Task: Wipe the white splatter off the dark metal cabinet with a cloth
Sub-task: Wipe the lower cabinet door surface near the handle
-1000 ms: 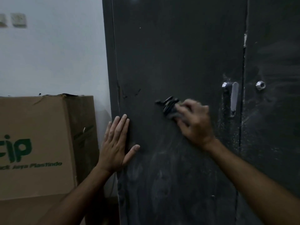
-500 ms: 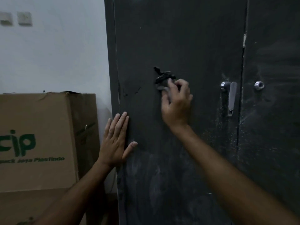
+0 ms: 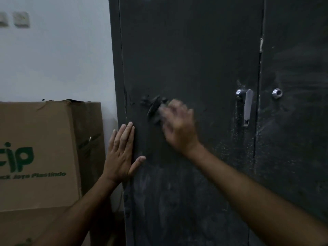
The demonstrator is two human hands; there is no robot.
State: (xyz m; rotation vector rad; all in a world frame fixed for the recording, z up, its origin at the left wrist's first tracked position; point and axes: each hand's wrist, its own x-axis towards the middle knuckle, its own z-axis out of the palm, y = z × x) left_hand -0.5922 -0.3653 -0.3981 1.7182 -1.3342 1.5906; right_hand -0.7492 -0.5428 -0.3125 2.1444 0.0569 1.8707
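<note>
The dark metal cabinet (image 3: pixel 195 59) fills the centre and right of the head view, its left door facing the camera.

The left hand (image 3: pixel 120 153) lies flat against the door's left edge at about 7 o'clock from the frame centre, fingers straight and together pointing up, thumb spread to the right; its grip is wide and holds nothing.

The right hand (image 3: pixel 179 126) is near the centre of the door, blurred, fingers curled round a dark cloth (image 3: pixel 155 110). The cloth bunches out at 10 o'clock from the hand and lies against the door panel.

White splatter (image 3: pixel 230 148) speckles the door at 4 o'clock from the right hand, densest below the chrome handle (image 3: pixel 247 105) and along the seam between the two doors. Faint pale smears cover the lower door panel at 6 o'clock.

A round chrome lock (image 3: pixel 277 93) sits on the right door, just beside the handle at 3 o'clock from it.

A cardboard box (image 3: pixel 39 153) with green lettering stands at 9 o'clock, against a white wall (image 3: pixel 56 59).
</note>
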